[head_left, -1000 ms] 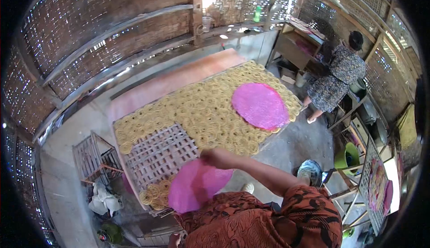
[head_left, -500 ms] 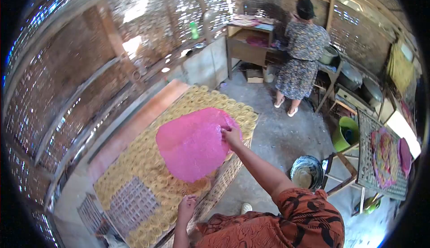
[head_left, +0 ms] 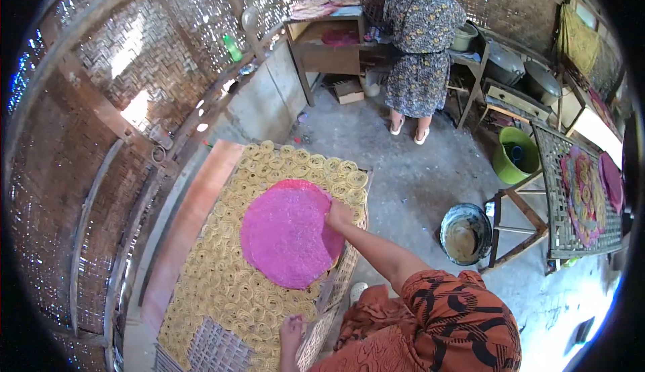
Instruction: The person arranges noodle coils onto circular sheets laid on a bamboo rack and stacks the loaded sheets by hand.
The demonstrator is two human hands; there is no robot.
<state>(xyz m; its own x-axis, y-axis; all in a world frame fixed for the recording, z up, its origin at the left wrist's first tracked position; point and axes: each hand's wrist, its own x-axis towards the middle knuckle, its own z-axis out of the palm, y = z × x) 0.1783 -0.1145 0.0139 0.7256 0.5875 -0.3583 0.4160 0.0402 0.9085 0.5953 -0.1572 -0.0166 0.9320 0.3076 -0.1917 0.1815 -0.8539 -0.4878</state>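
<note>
A round pink sheet lies over the yellow coils at the far part of the woven rack. My right hand is closed on the sheet's right edge. Below the sheet, near the rack's right side, my left hand is raised beside the coils, its fingers partly curled; whether they hold anything is too small to tell. Rows of round yellow coils cover most of the rack, with bare lattice showing at the near end.
A person stands with their back turned at a work table. To the right are a green bucket, a dark basin and a slanted woven rack with pink and yellow pieces.
The pink sheet in my right hand has moved from the near end to the rack's far part, over the other pink sheet. My left hand has come into view. The view has turned right.
</note>
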